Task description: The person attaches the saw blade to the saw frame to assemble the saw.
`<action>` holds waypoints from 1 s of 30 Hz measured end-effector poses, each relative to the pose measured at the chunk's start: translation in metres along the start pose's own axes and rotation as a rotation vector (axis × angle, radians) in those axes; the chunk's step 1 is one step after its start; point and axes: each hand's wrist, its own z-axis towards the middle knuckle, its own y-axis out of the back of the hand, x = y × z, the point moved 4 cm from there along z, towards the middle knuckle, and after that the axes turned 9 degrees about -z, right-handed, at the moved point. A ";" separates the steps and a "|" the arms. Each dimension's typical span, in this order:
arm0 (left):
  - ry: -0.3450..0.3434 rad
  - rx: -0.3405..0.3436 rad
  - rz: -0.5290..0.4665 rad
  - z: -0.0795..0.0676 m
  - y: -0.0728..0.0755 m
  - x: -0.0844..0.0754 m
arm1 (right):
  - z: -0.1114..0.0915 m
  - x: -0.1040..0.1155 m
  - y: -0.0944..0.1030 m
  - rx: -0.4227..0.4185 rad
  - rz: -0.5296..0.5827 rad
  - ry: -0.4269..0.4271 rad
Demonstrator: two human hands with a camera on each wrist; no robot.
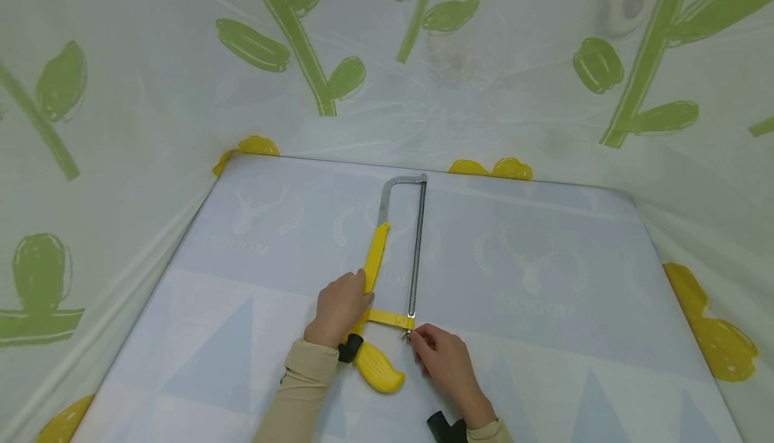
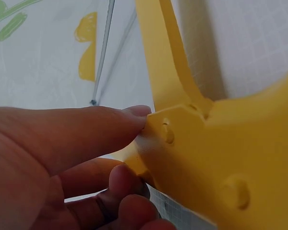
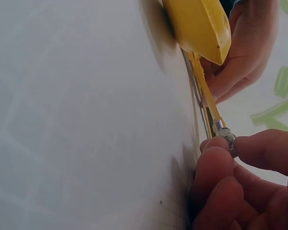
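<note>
A hacksaw with a yellow-and-grey frame (image 1: 376, 255) lies on the table, its thin blade (image 1: 417, 248) on the right side and its yellow handle (image 1: 379, 368) towards me. My left hand (image 1: 341, 305) grips the frame just above the handle; in the left wrist view the thumb (image 2: 129, 115) presses on the yellow metal. At the near end of the blade, my right hand (image 1: 444, 359) pinches a small metal wing nut (image 3: 225, 135) between thumb and fingers. The fingertips partly hide the nut.
A pale patterned cloth covers the table (image 1: 532, 362). Behind and beside it hang white curtains (image 1: 514, 93) printed with green leaves and yellow flowers. A black device (image 1: 447, 427) sits at my right wrist.
</note>
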 end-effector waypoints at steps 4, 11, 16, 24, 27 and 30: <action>0.002 0.013 0.002 0.001 -0.001 0.000 | -0.001 -0.002 0.001 -0.006 0.025 -0.026; 0.007 0.025 -0.012 0.001 0.000 0.000 | -0.002 -0.002 0.003 -0.015 0.089 -0.063; 0.008 0.028 -0.014 0.001 0.001 0.000 | -0.002 -0.001 0.004 -0.013 0.081 -0.059; 0.014 0.034 -0.026 0.002 0.000 0.001 | -0.001 -0.001 0.001 0.004 0.045 -0.025; 0.019 0.035 -0.030 0.002 -0.001 0.001 | -0.001 -0.001 0.001 0.013 0.043 -0.032; 0.017 0.031 -0.030 0.002 -0.001 0.001 | -0.001 0.000 0.000 0.017 0.046 -0.046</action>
